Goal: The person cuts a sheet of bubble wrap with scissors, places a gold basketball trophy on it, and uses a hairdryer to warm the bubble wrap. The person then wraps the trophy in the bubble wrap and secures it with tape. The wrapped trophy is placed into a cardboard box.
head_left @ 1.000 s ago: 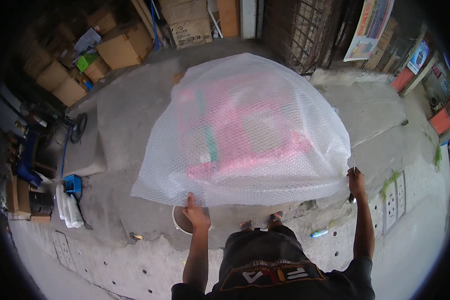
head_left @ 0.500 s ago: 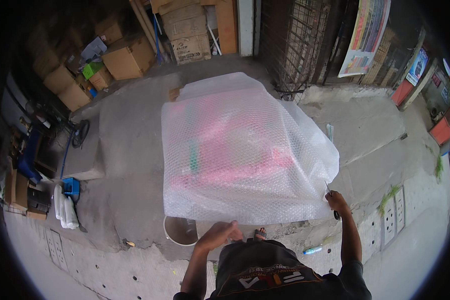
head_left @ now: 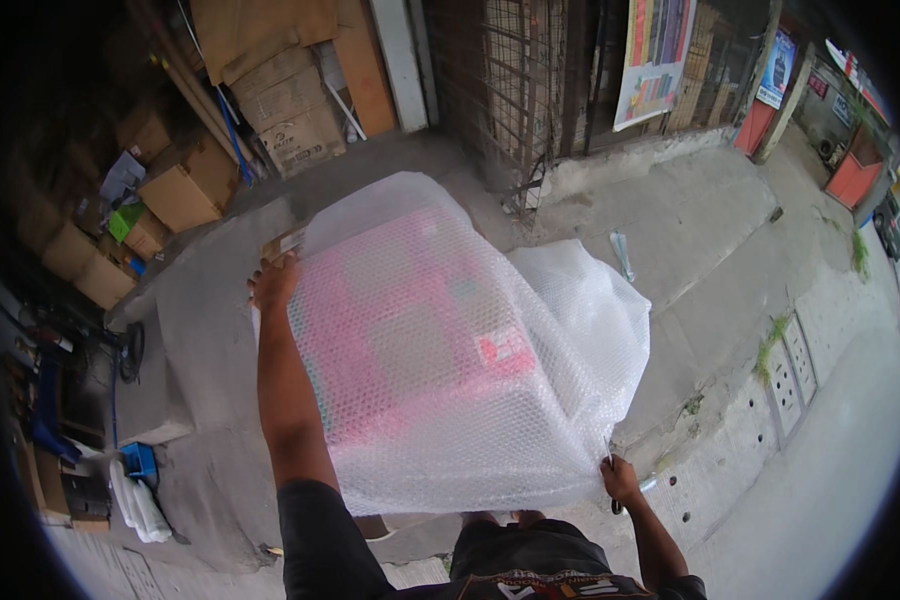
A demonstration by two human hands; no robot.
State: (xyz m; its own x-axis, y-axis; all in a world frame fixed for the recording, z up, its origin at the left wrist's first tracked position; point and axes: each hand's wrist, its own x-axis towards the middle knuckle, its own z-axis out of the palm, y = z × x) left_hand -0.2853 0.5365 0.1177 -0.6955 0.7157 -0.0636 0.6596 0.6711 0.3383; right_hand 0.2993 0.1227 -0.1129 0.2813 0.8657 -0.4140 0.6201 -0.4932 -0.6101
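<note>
A large sheet of clear bubble wrap (head_left: 410,480) covers a boxy pink package (head_left: 370,270) with green patches, which shows blurred through the bubbles. My left arm reaches along its left side. At the far left corner, my left hand (head_left: 273,282) has its fingers curled over the edge of the wrap. My right hand (head_left: 620,482) is closed around scissors with black handles (head_left: 617,507), at the near right edge of the wrap. The thin blades point up against the sheet; whether they are apart is too small to tell. A loose part of the wrap (head_left: 595,330) bulges out to the right.
Cardboard boxes (head_left: 185,185) are piled at the far left, with flattened cartons (head_left: 285,110) leaning at the back. A metal grille (head_left: 510,100) stands behind a low concrete ledge. A blue crate (head_left: 138,460) and white rolls (head_left: 138,505) lie at the left. Concrete floor (head_left: 680,240) extends right.
My left hand has gone from the near edge to the package's far left corner. My right hand still holds the scissors at the near right edge. The view has shifted, and the wrap lies tauter.
</note>
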